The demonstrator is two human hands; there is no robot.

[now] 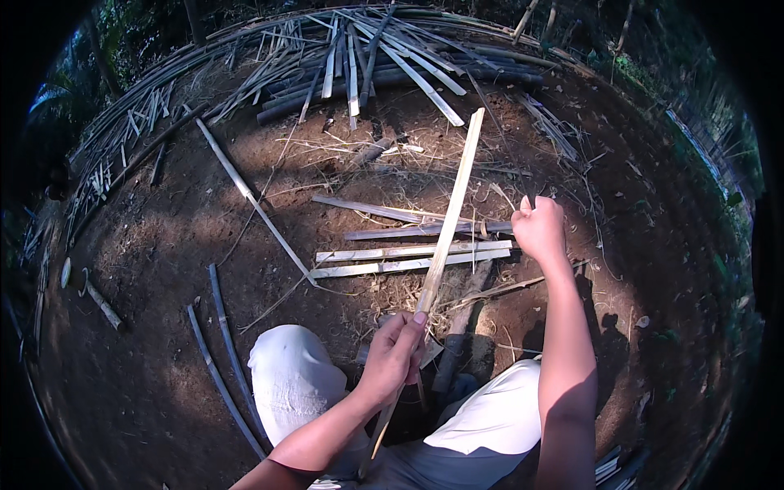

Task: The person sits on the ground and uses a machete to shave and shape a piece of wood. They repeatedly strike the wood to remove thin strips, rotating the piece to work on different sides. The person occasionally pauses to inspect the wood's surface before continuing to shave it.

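A long pale split-bamboo strip (452,216) rises upright and slightly tilted in front of me. My left hand (397,351) is closed around its lower part, thumb on top, and the strip's lower end runs down between my legs. Off to the right my right hand (539,231) makes a fist, apart from the strip. Something thin and dark shows at its top, too small to name. Behind the held strip, several cut bamboo strips (371,268) lie side by side on the ground.
A large heap of bamboo strips and poles (353,69) spreads across the back. At the left lie a long thin pole (237,175), two dark curved strips (219,367) and a short bamboo piece (104,302). A dark log (457,339) sits between my knees, with shavings around it.
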